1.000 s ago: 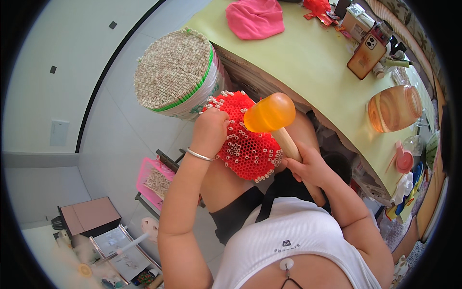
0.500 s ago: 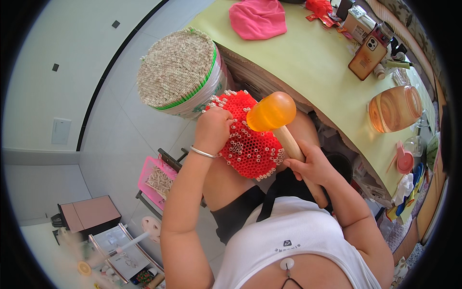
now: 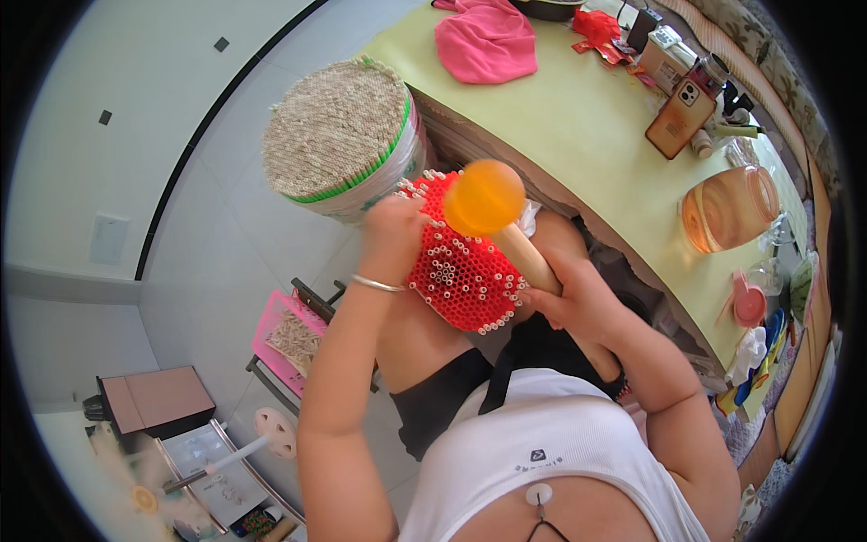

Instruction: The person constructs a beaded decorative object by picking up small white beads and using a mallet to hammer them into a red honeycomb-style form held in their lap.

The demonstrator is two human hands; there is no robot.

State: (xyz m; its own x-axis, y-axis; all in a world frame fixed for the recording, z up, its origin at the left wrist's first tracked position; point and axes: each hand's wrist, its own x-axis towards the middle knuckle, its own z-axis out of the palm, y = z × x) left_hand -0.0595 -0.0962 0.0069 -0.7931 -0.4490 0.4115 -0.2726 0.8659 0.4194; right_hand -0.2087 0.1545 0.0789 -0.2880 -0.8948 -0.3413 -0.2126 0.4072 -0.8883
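On my lap lies a bundle of red tubes [image 3: 465,289], its face like honeycomb, with small white-ended pieces in several holes and along the rim. My right hand [image 3: 573,289] is wrapped round the wooden handle of a mallet [image 3: 528,257]. Its rounded translucent orange head [image 3: 485,199] hangs over the far part of the bundle and covers some of it. At the bundle's left edge, my left hand [image 3: 393,237] is closed and blurred; what its fingers hold is hidden. Beyond it stands a plastic-wrapped round bundle of pale-ended green tubes [image 3: 339,131].
A pale green table [image 3: 578,126] runs along the right, bearing a pink cloth [image 3: 486,41], a phone [image 3: 682,119], a jar of amber liquid [image 3: 730,210] and a pink scoop [image 3: 749,301]. Left of my legs sits a pink basket [image 3: 275,339] of pale pieces. A fan [image 3: 144,497] stands lower left.
The mallet head has shifted left and slightly away from me over the red bundle. My left hand has moved slightly left and is now blurred. The whole view has shifted a little.
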